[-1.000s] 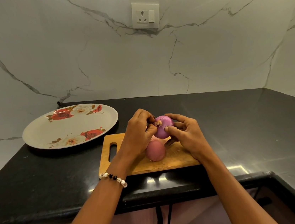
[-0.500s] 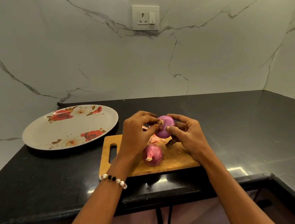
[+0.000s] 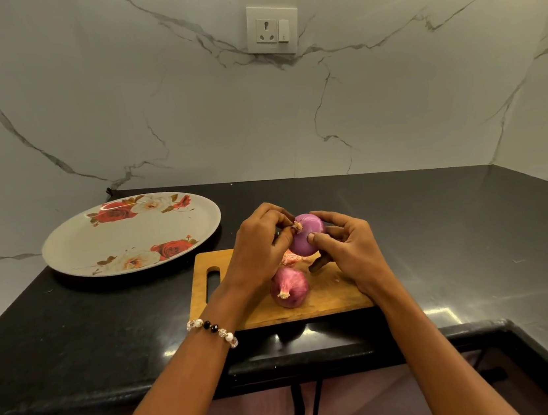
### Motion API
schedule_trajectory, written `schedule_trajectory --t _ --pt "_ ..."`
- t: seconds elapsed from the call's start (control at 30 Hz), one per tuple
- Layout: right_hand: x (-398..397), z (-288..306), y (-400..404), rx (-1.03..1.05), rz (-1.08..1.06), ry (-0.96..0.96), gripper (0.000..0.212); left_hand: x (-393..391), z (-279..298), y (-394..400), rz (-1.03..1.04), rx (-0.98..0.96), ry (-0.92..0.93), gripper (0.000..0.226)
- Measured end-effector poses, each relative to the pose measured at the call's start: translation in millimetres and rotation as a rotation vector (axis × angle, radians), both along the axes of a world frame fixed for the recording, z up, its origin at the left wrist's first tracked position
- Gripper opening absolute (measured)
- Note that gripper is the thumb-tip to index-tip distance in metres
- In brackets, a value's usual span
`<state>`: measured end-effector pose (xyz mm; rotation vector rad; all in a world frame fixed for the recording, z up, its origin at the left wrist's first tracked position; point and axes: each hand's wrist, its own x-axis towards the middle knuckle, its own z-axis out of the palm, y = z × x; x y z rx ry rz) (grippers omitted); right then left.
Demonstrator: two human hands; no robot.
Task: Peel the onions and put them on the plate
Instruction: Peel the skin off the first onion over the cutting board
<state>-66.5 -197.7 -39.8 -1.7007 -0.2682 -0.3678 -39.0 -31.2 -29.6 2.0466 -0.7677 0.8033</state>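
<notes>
**Two hands on one onion, a second on the board**

Both hands worked above a wooden cutting board [image 3: 331,295] that lay on a black stone counter [image 3: 442,238]. The right hand [image 3: 352,249] cupped a smooth purple onion [image 3: 307,236], its skin mostly off, with the thumb pressed on the near face and the fingers curled round the far side. The left hand [image 3: 258,249] was closed at the fingertips, pinching the dry tuft at the onion's upper left end. That onion was held clear of the board, just above it.

A second onion [image 3: 289,286], pinker and with its papery skin on, lay on the board directly below the hands, its stem end pointing toward the camera. A scrap of loose peel [image 3: 291,258] showed between the two onions; whether it touched either could not be told.

A beaded bracelet [image 3: 211,330] of white and black beads circled the left wrist.

To the left of the board, near but apart from it, sat a large oval plate [image 3: 131,233] printed with red and white roses, holding no onions. On the marble wall [image 3: 183,97] behind hung a white socket with a switch [image 3: 272,30]. No brand, label or readable writing appeared on anything in view.
</notes>
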Motion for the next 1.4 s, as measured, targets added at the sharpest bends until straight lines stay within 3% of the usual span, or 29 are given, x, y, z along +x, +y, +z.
schedule_trajectory --t 0.53,0.73,0.93,1.1,1.23,1.4 --pt "-1.9 3.8 -2.0 0.180 -0.034 0.041 0.036 -4.8 5.8 1.9 -0.009 -0.232 0.138 0.012" --pt "-3.1 5.7 -3.0 0.287 -0.035 0.046 0.033 -4.3 7.4 3.5 -0.057 -0.330 0.289 0.009" --pt "-4.7 9.2 -3.9 0.443 -0.012 0.051 0.023 -12.1 19.7 3.8 -0.365 -0.790 0.610 0.010" --pt "-3.2 8.4 -6.0 0.465 -0.008 0.037 0.024 -5.7 10.5 5.2 -0.136 -0.504 0.397 0.010" --pt "-3.0 7.4 -6.0 0.435 -0.018 0.039 0.028 -5.4 9.9 5.9 -0.089 -0.469 0.339 0.021" --pt "-2.8 6.7 -5.2 0.398 -0.029 0.053 0.031 -6.5 9.6 4.9 -0.060 -0.440 0.302 0.018"
